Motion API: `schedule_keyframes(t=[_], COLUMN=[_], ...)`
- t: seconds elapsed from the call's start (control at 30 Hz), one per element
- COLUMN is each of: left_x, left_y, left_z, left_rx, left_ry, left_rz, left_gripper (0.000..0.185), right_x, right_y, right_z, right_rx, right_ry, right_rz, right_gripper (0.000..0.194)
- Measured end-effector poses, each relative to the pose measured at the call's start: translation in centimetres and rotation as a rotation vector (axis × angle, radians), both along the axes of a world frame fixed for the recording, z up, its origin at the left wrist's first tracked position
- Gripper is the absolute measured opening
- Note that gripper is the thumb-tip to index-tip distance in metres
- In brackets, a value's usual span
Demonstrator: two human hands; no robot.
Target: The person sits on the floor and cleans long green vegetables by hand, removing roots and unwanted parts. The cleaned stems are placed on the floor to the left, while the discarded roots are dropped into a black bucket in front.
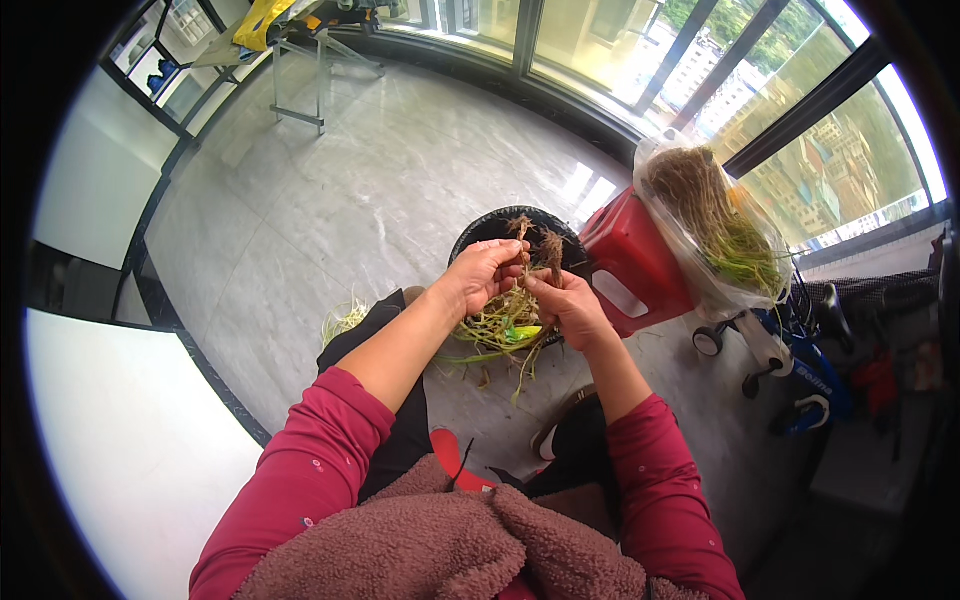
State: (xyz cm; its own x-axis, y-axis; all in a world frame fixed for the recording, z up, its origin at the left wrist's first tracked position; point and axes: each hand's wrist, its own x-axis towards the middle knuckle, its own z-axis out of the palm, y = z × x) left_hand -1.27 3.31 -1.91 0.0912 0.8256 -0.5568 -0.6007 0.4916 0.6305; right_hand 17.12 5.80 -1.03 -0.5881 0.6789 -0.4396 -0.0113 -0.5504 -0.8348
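My left hand (484,276) pinches a thin rooted plant stem (522,226) between thumb and fingertips, with its brown roots upward. Beside it, my right hand (568,306) grips another plant with a brown root clump (553,247), its thumb and finger meeting the left hand's stem. Both hands are over a round bin lined with a black plastic bag (480,223). Green and yellowish plant trimmings (480,326) lie in the bin, some hanging over the near rim. A bright green and yellow wrapper (523,333) rests among them.
A red plastic stool (626,247) at the right supports a clear bag (750,281) of long rooted plants (705,202). Pale stringy plants (343,321) lie on the floor by my left leg. A blue wheeled frame (817,382) stands right; a metal-legged table (300,116) is farther back.
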Motion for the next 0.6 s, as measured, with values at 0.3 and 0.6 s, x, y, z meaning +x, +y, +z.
schedule_keyframes(t=[0.3,0.6], left_x=[1.1,0.1], left_y=[-0.2,-0.1], left_z=[0.3,0.0], left_rx=[-0.008,0.011], left_ry=[0.229,0.292], left_rz=[-0.122,-0.123], left_gripper=[0.015,0.010], right_x=[-0.2,1.0], right_y=[0.0,1.3], right_z=[-1.0,1.2], right_rx=[0.180,-0.052], right_ry=[-0.133,-0.040], right_rz=[-0.014,-0.064], right_gripper=[0.017,0.008])
